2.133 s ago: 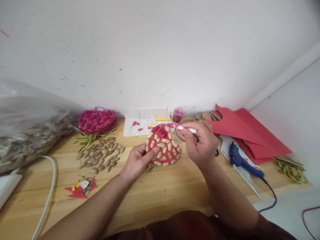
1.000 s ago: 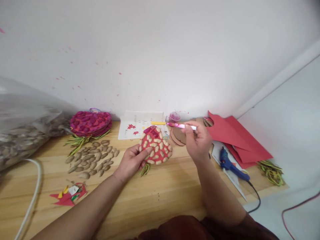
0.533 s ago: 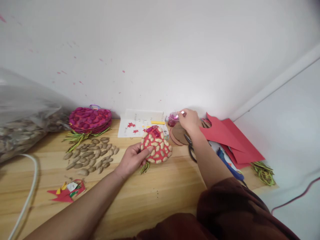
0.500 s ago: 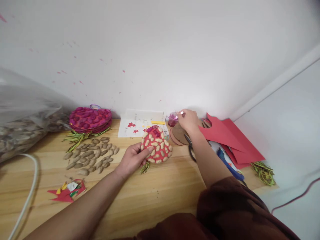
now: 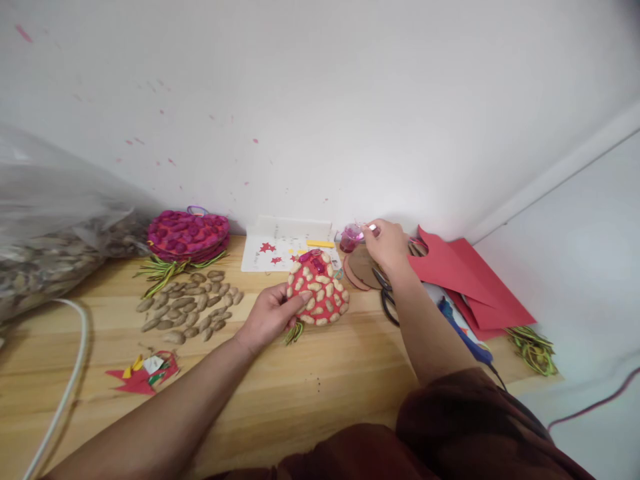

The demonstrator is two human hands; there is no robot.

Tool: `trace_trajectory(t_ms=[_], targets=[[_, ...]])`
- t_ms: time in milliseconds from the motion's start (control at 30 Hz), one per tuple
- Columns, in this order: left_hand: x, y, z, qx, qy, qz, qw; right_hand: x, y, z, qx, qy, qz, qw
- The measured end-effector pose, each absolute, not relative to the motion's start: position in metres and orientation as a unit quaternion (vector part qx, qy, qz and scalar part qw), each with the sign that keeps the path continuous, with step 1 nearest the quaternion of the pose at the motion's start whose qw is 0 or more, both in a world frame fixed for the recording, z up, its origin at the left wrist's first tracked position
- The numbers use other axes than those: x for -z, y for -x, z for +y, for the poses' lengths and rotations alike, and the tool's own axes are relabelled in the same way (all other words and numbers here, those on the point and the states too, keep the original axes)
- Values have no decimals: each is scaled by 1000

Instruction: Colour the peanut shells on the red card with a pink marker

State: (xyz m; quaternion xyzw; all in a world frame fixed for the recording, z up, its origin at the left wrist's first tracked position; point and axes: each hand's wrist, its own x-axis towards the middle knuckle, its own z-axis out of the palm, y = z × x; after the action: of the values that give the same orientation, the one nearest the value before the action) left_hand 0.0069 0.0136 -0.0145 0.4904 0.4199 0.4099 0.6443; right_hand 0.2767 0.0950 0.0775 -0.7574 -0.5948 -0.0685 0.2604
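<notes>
A person's left hand pinches a peanut-covered red card at its eight o'clock edge, thumb in front and fingers behind, over a wooden table. At two o'clock from the card, the right hand pinches a white-handled brush, slanted down to the mouth of a small clear cup of magenta paint. Loose peanuts lie at nine o'clock from the card, a stack of bumpy magenta discs sits at ten, and black-handled scissors rest at three, beside the right forearm.
</notes>
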Motion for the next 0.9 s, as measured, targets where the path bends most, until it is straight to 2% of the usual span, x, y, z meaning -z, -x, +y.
trace_trajectory(t_ms=[333,533,633,900], targets=[[9,-7,13,-412,-492,421,641,-68,-286,85,84,710,-572,403],[9,-7,10,-421,-483,410,649,-71,-269,45,-42,627,-495,600],[10,-8,8,-419,-482,409,652,-72,-242,13,-55,582,-530,614],[13,-7,3,-401,-493,397,663,-51,-215,-17,64,498,-640,581]])
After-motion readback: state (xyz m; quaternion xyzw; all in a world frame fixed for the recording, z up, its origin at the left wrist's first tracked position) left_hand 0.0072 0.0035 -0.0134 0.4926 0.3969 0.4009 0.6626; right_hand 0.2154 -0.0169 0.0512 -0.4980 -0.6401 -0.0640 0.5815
